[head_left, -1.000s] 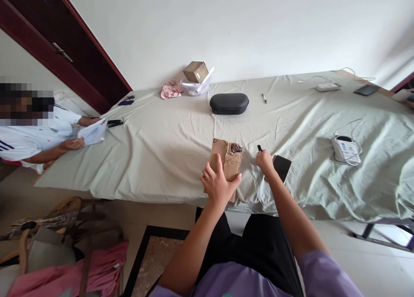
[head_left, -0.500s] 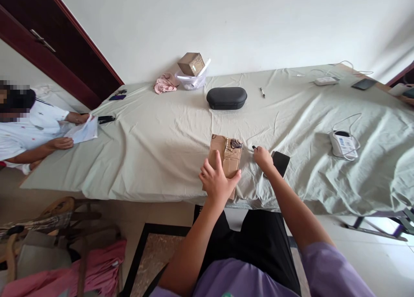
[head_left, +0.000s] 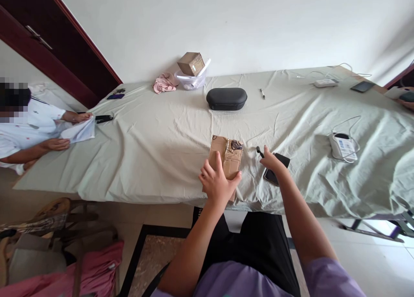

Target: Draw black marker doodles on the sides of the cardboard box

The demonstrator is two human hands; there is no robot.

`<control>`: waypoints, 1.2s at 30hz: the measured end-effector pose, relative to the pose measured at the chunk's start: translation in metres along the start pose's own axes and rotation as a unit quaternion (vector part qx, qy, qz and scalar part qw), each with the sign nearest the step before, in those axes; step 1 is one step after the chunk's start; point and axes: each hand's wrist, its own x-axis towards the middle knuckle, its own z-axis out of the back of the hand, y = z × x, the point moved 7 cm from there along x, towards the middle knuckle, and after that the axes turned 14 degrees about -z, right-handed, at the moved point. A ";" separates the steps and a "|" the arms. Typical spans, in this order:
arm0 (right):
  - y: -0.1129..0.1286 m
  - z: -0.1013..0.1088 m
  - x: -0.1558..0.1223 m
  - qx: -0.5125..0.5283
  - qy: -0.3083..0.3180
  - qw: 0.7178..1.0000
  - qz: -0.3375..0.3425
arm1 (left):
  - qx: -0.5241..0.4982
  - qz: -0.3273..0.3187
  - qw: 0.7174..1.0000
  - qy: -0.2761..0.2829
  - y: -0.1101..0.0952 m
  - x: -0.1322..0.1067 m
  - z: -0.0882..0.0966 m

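A small brown cardboard box [head_left: 232, 163], with taped seams and black markings at its far right corner, lies near the table's front edge. My left hand [head_left: 216, 180] is laid over its near left part and steadies it, thumb at the right side and fingers spread. To the right of the box, my right hand [head_left: 271, 160] grips a slim black object [head_left: 259, 151] whose end pokes out to the left; its kind is not clear. Partly under that hand and wrist is a black phone-like slab [head_left: 282, 160].
A black hard case [head_left: 227, 98] and a pen [head_left: 262, 93] lie farther back. Another cardboard box [head_left: 190, 64] rests on a plastic tub [head_left: 191, 82] beside a pink cloth [head_left: 165, 82]. At right sits a white device with a cord [head_left: 344, 147]. A person [head_left: 32, 124] holds papers at left.
My right hand has moved slightly right, away from the box, with the black object, over the black slab. My left hand stays on the box.
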 end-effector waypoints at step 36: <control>0.123 0.030 -0.124 0.480 -0.215 0.794 0.306 | 0.056 0.021 0.998 -0.020 -0.007 0.011 0.001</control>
